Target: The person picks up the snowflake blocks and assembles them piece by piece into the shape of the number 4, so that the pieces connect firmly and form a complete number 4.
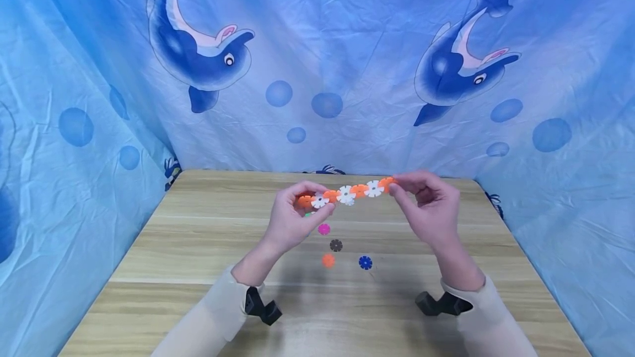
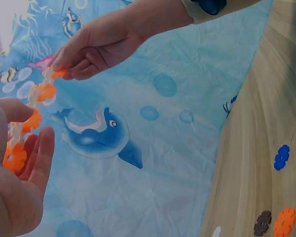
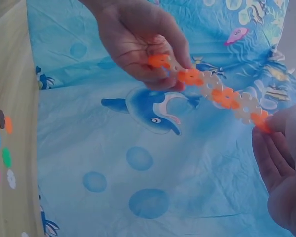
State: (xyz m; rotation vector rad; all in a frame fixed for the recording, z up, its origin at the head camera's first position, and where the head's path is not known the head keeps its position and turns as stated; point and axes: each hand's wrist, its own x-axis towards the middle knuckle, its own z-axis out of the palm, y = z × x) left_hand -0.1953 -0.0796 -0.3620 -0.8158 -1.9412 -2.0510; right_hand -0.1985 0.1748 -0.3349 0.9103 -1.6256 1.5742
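A chain of interlocked orange and white discs (image 1: 358, 191) stretches lengthwise left to right above the wood-grained surface (image 1: 198, 236), its right end higher in the head view. The left hand (image 1: 292, 216) and right hand (image 1: 434, 208) pinch its ends between thumb and fingers. Its thin, plastic-looking discs have notched, petal-like rims, like the loose blue disc (image 1: 365, 263).

The person near me has plain, off-white sleeves, the left sleeve (image 1: 200, 315) and right sleeve (image 1: 496, 321) both long, loose and softly creased, with smooth edges close to the wrists. A chunky black device (image 1: 255, 302) with angular, blocky ends juts from the left cuff, and a matching black block (image 1: 428, 303) pokes out at the right. The left hand (image 1: 297, 216) and right hand (image 1: 434, 208) are bare.
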